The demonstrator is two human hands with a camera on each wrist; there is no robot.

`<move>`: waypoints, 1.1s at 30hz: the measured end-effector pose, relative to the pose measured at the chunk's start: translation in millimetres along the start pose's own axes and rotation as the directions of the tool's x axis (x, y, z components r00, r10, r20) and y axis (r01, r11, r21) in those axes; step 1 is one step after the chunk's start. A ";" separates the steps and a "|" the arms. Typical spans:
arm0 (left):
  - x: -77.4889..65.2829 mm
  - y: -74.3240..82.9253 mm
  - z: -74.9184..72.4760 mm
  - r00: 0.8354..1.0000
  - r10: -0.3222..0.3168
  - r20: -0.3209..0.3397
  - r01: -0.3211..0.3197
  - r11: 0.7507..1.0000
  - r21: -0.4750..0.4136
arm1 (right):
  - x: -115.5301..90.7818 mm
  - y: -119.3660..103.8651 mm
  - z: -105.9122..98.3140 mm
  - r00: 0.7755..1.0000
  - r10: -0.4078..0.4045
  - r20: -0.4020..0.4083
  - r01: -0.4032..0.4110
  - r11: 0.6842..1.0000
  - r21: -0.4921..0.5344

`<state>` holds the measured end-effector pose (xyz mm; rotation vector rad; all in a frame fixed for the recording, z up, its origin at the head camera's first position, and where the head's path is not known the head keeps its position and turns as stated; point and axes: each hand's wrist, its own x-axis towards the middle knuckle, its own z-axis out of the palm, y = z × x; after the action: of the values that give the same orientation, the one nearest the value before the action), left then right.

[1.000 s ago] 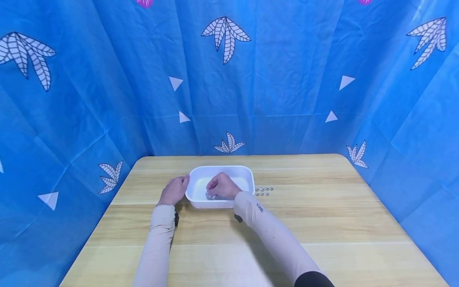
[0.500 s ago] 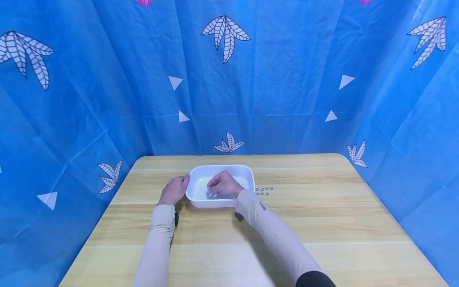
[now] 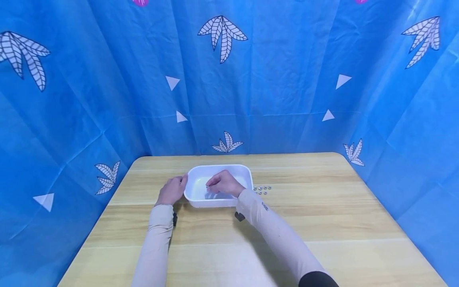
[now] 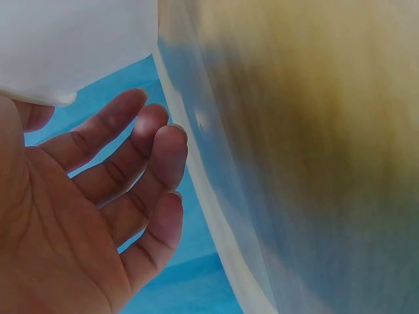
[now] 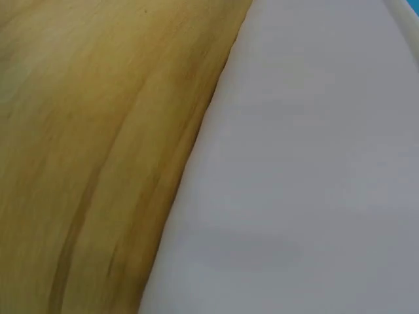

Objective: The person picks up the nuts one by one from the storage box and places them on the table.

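Note:
In the head view a white rectangular basin (image 3: pixel 218 203) stands on the wooden table. My right hand (image 3: pixel 225 184) reaches over its near rim and pinches a small shiny metal piece (image 3: pixel 207 186) between thumb and fingertips, inside the basin. My left hand (image 3: pixel 172 190) touches the basin's left rim. In the left wrist view, its thumb (image 4: pixel 39 116) is right at the rim and the other fingers (image 4: pixel 171 154) are loosely bent beside the basin. The right wrist view shows the basin's outer wall (image 5: pixel 288 170); the right fingers are out of that view.
Several small silvery nut-like pieces (image 3: pixel 260 188) lie in two short rows just right of the basin. Bare wooden table (image 3: pixel 322 215) stretches to the right and in front. A blue patterned curtain (image 3: pixel 279 87) surrounds the table's back and sides.
My right fingertips have lifted slightly inside the basin, and the small shiny piece shows at their tips. The left hand stays at the rim. The head view has shifted a little.

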<state>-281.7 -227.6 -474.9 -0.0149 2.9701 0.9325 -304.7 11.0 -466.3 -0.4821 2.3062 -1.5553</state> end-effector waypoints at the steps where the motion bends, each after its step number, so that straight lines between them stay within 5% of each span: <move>1: -0.4 -0.1 0.1 1.000 -0.002 0.000 0.002 1.000 0.000 | -1.4 -0.7 -1.1 1.000 -0.002 0.002 0.002 1.000 -0.004; 18: 1.8 -1.1 -0.7 0.999 0.027 -0.039 -0.027 1.000 0.010 | -16.6 -2.6 -33.4 1.000 0.020 -0.009 -0.020 0.998 -0.059; 33: 2.7 -4.0 0.3 1.000 0.006 -0.003 -0.006 1.000 0.016 | -34.3 0.9 -58.9 0.999 0.036 -0.026 -0.037 0.999 -0.031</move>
<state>-284.3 -230.7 -477.5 -0.0072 2.9815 0.9104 -300.0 75.2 -443.5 -0.4280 2.3481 -1.5194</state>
